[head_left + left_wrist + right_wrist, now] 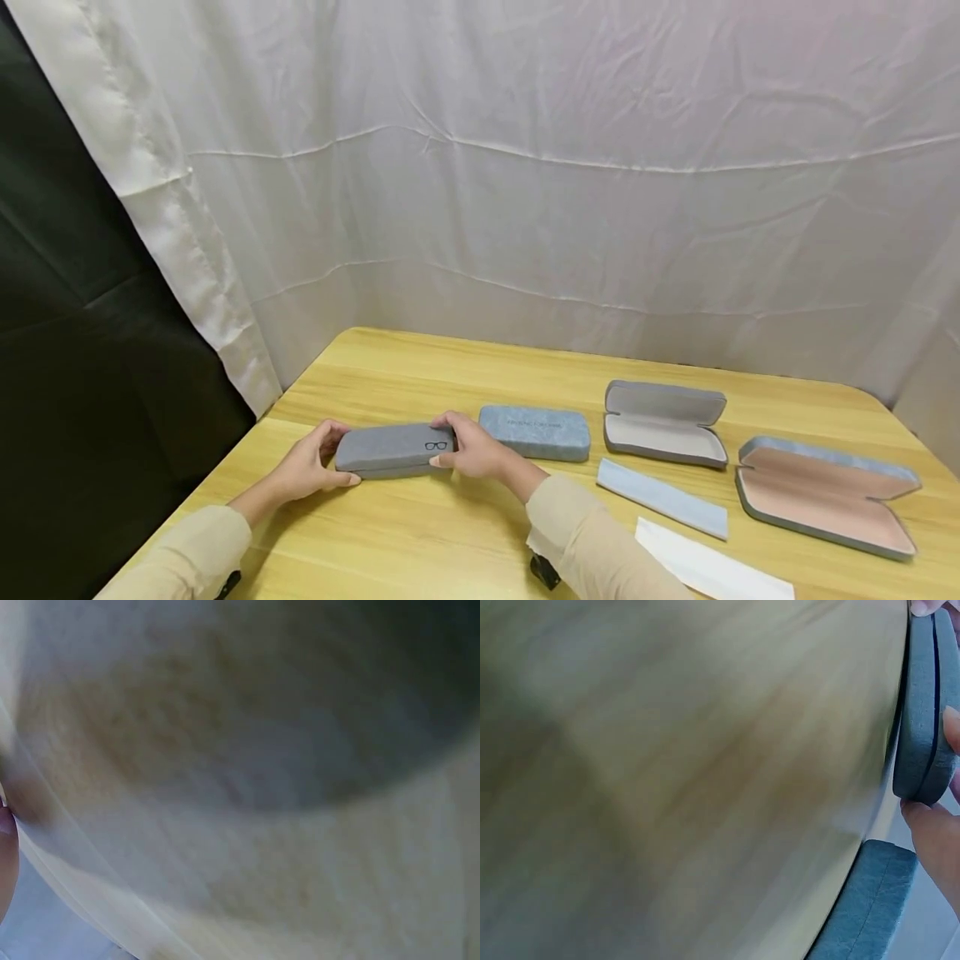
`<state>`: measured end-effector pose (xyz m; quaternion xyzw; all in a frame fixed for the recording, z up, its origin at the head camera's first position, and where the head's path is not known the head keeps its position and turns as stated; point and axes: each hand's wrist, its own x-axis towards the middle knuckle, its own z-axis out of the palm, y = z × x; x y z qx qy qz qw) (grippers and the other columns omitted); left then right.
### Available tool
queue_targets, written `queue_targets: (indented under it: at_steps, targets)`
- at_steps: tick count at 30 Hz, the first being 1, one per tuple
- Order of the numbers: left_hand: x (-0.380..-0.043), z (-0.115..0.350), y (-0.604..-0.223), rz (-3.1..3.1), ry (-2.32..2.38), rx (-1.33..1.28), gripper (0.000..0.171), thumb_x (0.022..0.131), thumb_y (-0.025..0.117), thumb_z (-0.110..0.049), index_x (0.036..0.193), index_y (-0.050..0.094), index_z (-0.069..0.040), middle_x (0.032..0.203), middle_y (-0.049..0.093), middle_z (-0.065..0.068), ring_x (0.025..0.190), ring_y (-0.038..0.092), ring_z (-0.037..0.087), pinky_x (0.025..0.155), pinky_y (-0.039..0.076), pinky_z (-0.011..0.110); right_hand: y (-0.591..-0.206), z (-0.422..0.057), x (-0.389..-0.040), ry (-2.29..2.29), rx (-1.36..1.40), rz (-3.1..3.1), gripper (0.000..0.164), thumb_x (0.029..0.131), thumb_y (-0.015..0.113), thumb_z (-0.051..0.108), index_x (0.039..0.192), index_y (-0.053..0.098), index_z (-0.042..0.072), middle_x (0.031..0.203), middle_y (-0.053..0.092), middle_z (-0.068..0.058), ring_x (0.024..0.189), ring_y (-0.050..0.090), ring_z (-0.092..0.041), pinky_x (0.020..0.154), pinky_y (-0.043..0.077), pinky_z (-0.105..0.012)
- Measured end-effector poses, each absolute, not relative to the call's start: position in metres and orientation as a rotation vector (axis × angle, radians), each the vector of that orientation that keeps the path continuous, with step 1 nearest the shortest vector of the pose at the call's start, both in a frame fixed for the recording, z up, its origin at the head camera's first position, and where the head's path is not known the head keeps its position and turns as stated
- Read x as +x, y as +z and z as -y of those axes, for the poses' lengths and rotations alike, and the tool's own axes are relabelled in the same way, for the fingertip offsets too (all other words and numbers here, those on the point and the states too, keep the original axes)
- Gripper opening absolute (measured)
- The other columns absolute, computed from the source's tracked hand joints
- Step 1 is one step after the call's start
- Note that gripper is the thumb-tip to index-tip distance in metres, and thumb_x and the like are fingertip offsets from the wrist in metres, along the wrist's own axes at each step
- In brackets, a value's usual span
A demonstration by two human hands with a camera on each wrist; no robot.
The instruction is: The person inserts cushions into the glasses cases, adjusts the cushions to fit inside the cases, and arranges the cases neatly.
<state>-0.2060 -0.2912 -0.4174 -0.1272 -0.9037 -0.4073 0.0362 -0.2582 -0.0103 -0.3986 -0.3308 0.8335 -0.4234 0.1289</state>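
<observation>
A closed grey glasses case (390,454) with a small black glasses print lies on the left part of the wooden table. Gripping its left end is my left hand (306,467), thumb at the front and fingers behind. My right hand (476,448) holds the right end, thumb on the front and fingers on the far edge. In the right wrist view, the case (919,712) shows its dark seam, with part of the right hand (936,844) against its end. The left wrist view catches mostly blurred table and a bit of the left hand (6,859).
Right of the grey case sits a closed blue glasses case (534,433). Farther right stand an opened grey case (663,437) and an opened case with pink lining (825,508). A light blue folded cloth (662,498) and a white one (708,562) lie before them.
</observation>
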Motion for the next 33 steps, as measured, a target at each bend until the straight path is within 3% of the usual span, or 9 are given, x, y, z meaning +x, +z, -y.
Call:
queue_targets:
  at_steps: [13, 18, 33]
  targets:
    - [-0.2044, 0.286, -0.4134, 2.778, -1.128, -0.395, 0.066, 0.066, 0.083, -0.019, 0.118, 0.047, 0.001, 0.109, 0.059, 0.011, 0.098, 0.056, 0.022, 0.085, 0.049, 0.031, -0.3967, 0.0115, -0.2578, -1.163, -0.887, -2.482, 0.065, 0.086, 0.067, 0.018, 0.138, 0.035, -0.003, 0.133, 0.045, -0.016, 0.11, 0.05, -0.023, 0.092, 0.043, -0.039]
    - [-0.2038, 0.285, -0.4141, 2.756, -1.078, -0.423, 0.066, 0.065, 0.084, -0.019, 0.117, 0.048, 0.001, 0.107, 0.06, 0.011, 0.093, 0.055, 0.017, 0.08, 0.048, 0.027, -0.3977, 0.0115, -0.258, -1.148, -0.885, -2.495, 0.066, 0.085, 0.068, 0.019, 0.139, 0.035, -0.003, 0.136, 0.043, -0.017, 0.111, 0.049, -0.024, 0.093, 0.043, -0.04]
    - [-0.2092, 0.2859, -0.409, 2.827, -1.108, -0.444, 0.067, 0.065, 0.084, -0.017, 0.118, 0.049, 0.001, 0.108, 0.06, 0.011, 0.096, 0.057, 0.021, 0.08, 0.048, 0.026, -0.3959, 0.0108, -0.2553, -1.141, -0.873, -2.517, 0.067, 0.083, 0.07, 0.02, 0.137, 0.038, -0.002, 0.134, 0.045, -0.015, 0.108, 0.051, -0.022, 0.09, 0.045, -0.036]
